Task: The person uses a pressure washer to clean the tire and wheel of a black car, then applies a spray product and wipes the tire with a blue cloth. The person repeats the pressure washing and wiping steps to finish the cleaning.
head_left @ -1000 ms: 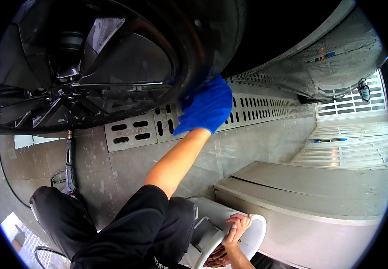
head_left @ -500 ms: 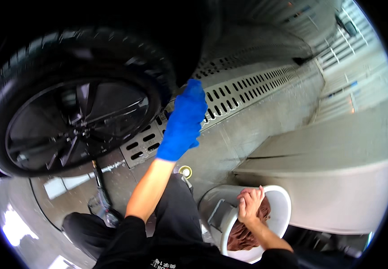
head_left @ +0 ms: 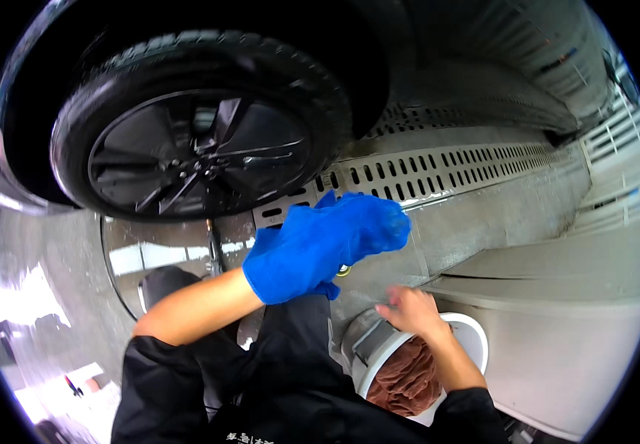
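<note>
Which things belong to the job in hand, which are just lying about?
Likely part of the job:
blue mitt, over the left hand
wheel nearby
white bucket, near the right hand
brown cloth inside

Apparently just lying about:
dark wand, by the wheel
yellow-ringed object, mostly hidden

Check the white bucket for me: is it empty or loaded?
The white bucket is not empty: crumpled brown cloth shows through its open top. Whether any water lies beneath, I cannot tell.

Blue-covered left hand [head_left: 332,238], left forearm [head_left: 198,307] slanting up rightward, bare right hand [head_left: 414,311] loosely spread
</note>
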The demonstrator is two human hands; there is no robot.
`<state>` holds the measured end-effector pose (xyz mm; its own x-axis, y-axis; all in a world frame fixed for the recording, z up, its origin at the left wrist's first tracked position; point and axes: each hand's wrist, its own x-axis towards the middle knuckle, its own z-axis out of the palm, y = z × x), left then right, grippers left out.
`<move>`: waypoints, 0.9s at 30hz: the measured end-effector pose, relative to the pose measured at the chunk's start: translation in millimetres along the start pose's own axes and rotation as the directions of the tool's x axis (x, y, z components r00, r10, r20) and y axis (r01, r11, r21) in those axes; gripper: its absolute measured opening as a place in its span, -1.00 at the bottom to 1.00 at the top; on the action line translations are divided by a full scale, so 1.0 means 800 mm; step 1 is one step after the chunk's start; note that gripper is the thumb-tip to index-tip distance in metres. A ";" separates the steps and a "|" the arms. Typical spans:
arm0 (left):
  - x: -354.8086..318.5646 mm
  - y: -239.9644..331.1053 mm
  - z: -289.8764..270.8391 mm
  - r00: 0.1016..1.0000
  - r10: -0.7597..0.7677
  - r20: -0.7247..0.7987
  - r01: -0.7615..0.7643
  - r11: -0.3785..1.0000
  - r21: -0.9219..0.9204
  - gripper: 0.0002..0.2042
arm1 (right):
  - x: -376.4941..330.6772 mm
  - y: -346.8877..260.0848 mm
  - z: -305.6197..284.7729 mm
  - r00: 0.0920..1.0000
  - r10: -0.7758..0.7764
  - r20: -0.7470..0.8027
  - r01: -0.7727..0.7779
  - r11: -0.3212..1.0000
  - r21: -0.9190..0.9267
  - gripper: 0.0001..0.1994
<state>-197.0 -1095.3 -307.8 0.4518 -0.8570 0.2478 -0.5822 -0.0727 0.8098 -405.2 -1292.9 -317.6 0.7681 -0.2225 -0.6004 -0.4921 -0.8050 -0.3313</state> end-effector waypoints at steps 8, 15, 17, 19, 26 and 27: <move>-0.020 0.003 -0.006 0.999 0.033 -0.016 -0.033 0.999 -0.004 -0.34 | 0.252 0.012 0.165 0.998 -0.058 -0.018 0.050 0.954 -0.295 -0.21; -0.018 0.016 -0.005 1.000 0.018 -0.019 -0.017 0.998 0.057 -0.39 | 0.251 0.037 0.157 0.957 0.286 -0.057 -0.291 0.942 -0.164 -0.19; -0.008 0.005 -0.017 1.000 0.000 -0.024 0.000 1.000 -0.006 -0.40 | 0.233 0.033 0.122 0.947 0.307 -0.100 -0.314 0.946 -0.074 -0.19; -0.011 -0.013 -0.034 0.998 -0.048 -0.027 0.046 0.996 -0.079 -0.41 | 0.199 0.015 0.073 0.944 0.274 -0.181 -0.264 0.961 0.079 -0.19; -0.014 -0.040 -0.060 0.983 -0.179 0.040 0.183 0.957 -0.224 -0.44 | 0.083 -0.064 -0.090 0.279 0.109 -0.954 0.669 0.691 0.275 -0.21; -0.015 -0.040 -0.059 0.981 -0.190 0.045 0.195 0.953 -0.232 -0.45 | 0.089 -0.075 -0.112 0.154 0.202 -0.967 0.837 0.494 0.237 -0.20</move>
<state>-151.6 -1058.7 -311.6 0.5234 -0.8496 0.0657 -0.3095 -0.1177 0.9436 -284.1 -1309.9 -275.3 0.4150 -0.7290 0.5443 0.3030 -0.4534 -0.8382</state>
